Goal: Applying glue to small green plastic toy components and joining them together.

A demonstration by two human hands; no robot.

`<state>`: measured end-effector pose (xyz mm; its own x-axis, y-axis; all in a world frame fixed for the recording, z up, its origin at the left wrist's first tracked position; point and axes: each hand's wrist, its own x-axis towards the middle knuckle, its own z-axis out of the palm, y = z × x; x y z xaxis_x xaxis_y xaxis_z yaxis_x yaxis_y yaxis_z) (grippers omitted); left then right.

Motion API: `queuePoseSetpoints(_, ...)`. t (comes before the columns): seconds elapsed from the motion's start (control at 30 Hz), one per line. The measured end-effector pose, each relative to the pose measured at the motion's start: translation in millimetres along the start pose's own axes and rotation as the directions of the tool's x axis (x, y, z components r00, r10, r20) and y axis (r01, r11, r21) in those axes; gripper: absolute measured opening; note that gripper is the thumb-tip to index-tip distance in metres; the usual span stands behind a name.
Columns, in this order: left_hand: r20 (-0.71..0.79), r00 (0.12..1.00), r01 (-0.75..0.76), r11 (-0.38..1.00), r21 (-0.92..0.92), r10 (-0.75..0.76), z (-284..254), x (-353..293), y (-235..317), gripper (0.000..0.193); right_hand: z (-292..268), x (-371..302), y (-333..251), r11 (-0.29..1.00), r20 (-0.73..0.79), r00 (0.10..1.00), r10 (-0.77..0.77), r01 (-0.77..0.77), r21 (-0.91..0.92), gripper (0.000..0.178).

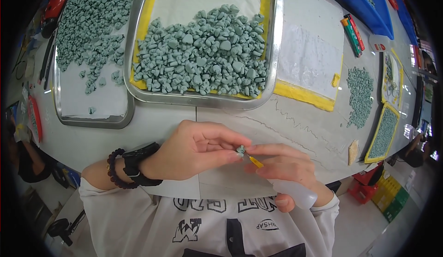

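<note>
1 small grey-green piece (240, 149) lies at the tips of the left fingers (226, 133), pinched narrowly between thumb and fingertips. The left hand (182, 151) holds it over the bench (161, 114). Just to its right, the right hand (295, 168) is curled round a translucent bottle (304, 195) whose yellow nozzle (255, 162) points toward the piece; the right index fingertip reaches close beside it, though I cannot tell whether they touch. A dark watch (138, 154) and 1 beaded bracelet (112, 168) circle the left wrist.

Beyond the hands, a metal tray (198, 101) bears a heap of similar pieces (203, 54). To its left, another tray (94, 122) carries a spreading pile (94, 17). To the right are a yellow-edged board (304, 95), 1 green lighter (351, 39), 1 red lighter (357, 35), loose tiny pieces (360, 95) and a blue bin (355, 8).
</note>
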<state>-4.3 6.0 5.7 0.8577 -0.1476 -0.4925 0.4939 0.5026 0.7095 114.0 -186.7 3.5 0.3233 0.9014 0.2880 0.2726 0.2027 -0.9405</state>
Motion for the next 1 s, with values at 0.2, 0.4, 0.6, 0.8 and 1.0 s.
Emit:
queuePoseSetpoints(0.2,-0.002,1.0,0.001,1.0,-0.017,-0.001,0.1,0.0,-1.0,0.03,0.3,-0.8,0.9,0.999,0.022,0.999,-0.033,0.034,-0.033,0.041)
queuePoseSetpoints(0.4,0.003,1.0,0.009,1.0,-0.014,-0.009,-0.5,0.0,1.6,0.03,0.4,-0.7,0.4,0.999,-0.008,0.999,-0.037,0.036,-0.019,0.042)
queuePoseSetpoints(0.6,-0.003,1.0,-0.003,1.0,-0.014,0.003,-0.6,0.0,0.2,0.03,1.2,1.7,1.5,0.998,0.009,0.999,-0.051,0.051,-0.035,0.041)
queuePoseSetpoints(0.8,-0.008,1.0,0.019,0.999,-0.043,-0.019,-0.1,0.0,3.7,0.03,1.4,2.0,0.7,0.997,0.019,0.999,-0.051,0.052,-0.056,0.04)
queuePoseSetpoints(1.0,0.003,1.0,0.006,0.998,-0.063,-0.006,-0.4,-0.2,2.8,0.03,0.3,1.0,0.2,0.999,0.001,1.0,-0.03,0.03,-0.032,0.039)
